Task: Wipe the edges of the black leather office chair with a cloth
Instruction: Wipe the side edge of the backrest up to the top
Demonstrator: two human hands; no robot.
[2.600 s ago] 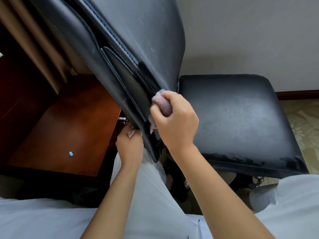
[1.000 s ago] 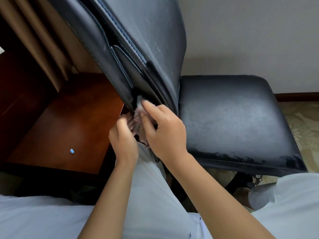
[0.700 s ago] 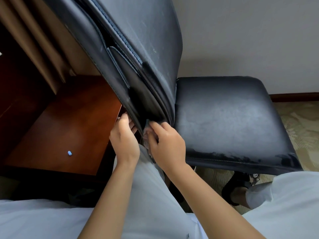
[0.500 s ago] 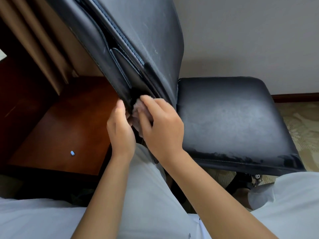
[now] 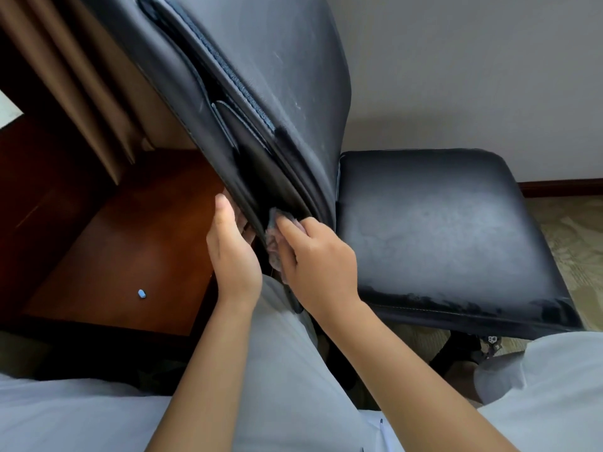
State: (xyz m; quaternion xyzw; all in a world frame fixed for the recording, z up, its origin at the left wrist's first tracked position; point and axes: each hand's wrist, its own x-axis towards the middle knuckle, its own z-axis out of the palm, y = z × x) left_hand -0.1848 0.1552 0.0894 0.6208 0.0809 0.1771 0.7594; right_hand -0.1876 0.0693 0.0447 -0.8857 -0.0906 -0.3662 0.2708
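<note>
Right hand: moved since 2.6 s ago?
Yes. The right hand with the cloth has gone down the chair back's edge, from level with the seat's rear to the bottom corner.
</note>
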